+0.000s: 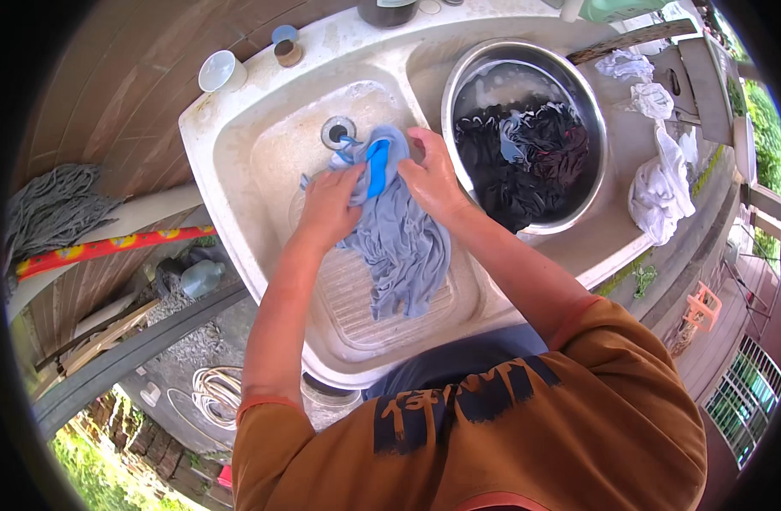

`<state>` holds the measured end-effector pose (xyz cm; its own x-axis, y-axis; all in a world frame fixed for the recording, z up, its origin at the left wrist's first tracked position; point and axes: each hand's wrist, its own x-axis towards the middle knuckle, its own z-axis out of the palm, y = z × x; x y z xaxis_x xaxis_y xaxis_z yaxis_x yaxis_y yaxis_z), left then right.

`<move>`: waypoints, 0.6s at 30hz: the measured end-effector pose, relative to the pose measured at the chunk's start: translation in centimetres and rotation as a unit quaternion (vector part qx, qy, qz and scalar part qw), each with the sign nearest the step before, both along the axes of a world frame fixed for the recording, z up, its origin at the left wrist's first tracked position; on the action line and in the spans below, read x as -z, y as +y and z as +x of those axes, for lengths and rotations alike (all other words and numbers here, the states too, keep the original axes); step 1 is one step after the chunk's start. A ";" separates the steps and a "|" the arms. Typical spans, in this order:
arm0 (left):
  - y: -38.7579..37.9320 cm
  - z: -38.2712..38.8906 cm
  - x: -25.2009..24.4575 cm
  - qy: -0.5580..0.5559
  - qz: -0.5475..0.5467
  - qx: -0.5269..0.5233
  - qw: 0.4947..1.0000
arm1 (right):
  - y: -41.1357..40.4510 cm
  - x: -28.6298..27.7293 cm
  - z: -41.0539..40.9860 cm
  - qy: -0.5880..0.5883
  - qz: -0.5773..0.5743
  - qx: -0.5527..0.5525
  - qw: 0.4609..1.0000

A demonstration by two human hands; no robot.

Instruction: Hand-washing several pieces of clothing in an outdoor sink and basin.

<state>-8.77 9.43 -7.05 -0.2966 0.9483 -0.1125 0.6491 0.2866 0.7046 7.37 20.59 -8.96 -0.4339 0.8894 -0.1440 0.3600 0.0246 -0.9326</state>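
A wet blue-grey garment (pixel 406 249) with a bright blue patch lies bunched in the left basin of a washing sink (pixel 262 147). Its lower part spreads over the ridged washboard slope (pixel 349 300). My left hand (pixel 331 207) grips the bunched upper left part, fingers over the fabric. On the other side, my right hand (pixel 434 175) touches the garment's right edge with thumb and forefinger slightly apart; whether fabric is pinched there is unclear. Just beyond the bunched end is the drain (pixel 339 132).
Right of the basin stands a steel tub (pixel 601 147) of dark wet clothes (pixel 524 166) in cloudy water. White cloths (pixel 662 188) lie along the right side. On the back rim are a white cup (pixel 221 71) and a small brown container (pixel 288 53). A grey mop head (pixel 58 204) hangs left.
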 end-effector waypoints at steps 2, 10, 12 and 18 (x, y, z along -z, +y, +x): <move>0.8 -1.2 0.4 0.053 -0.061 0.129 0.988 | 2.3 0.1 -1.4 -0.005 0.078 -0.024 0.997; 1.1 2.8 5.4 -0.070 -0.065 -0.199 0.975 | 0.7 1.3 -3.4 -0.283 0.046 -0.289 0.913; -1.4 7.5 2.9 -0.033 0.066 -0.153 0.985 | -2.7 0.6 2.9 -0.120 0.175 -0.174 0.962; 0.2 6.7 5.0 0.079 0.049 -0.103 0.990 | -2.5 1.0 2.0 -0.171 0.210 -0.157 0.950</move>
<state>-2.08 9.60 -12.04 -0.4910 0.8703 0.0402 0.6882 0.3591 0.6305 9.38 18.09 -9.99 -0.6782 0.7347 0.0147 0.5534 0.5239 -0.6475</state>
